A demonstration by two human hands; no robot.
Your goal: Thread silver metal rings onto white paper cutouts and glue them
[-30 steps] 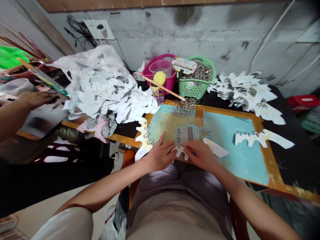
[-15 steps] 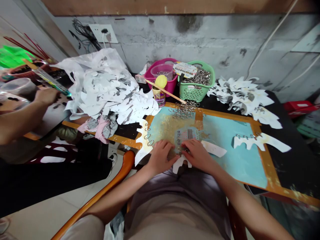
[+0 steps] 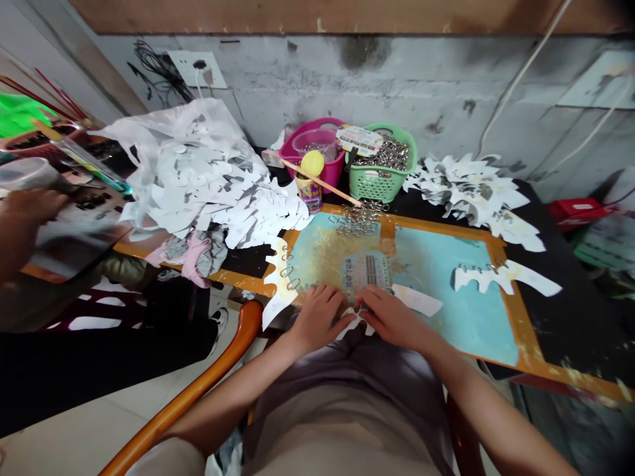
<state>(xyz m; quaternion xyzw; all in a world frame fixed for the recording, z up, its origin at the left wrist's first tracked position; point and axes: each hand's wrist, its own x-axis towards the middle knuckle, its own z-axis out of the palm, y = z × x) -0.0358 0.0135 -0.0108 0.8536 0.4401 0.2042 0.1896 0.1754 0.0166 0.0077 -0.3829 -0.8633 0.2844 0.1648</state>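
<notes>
At the table's front edge my left hand (image 3: 320,316) and my right hand (image 3: 385,313) are close together, fingers curled and thumbs inward. Both pinch the edge of a white paper-like cut-out (image 3: 370,329), mostly hidden by the fingers. A small metal ring seems to be at the fingertips, too small to make out. From under my right hand a white strip (image 3: 419,299) sticks out; whether it joins the held piece is hidden. Left of my hands, a toothed cut-out (image 3: 278,281) carries several metal rings along its edge. Another ringed cut-out (image 3: 483,279) lies at right.
A blue mat (image 3: 456,254) with brown tape borders covers the table. Loose metal rings (image 3: 360,218) lie before a green basket (image 3: 380,175) and a pink basket (image 3: 330,152). A stick crosses a purple can (image 3: 310,192). White cut-outs (image 3: 208,185) are heaped left. Another person's hand (image 3: 34,205) is far left.
The held cut-out has drawn up under my hands, so less of it shows below them. The other person's hand has moved left. The whole view has shifted slightly.
</notes>
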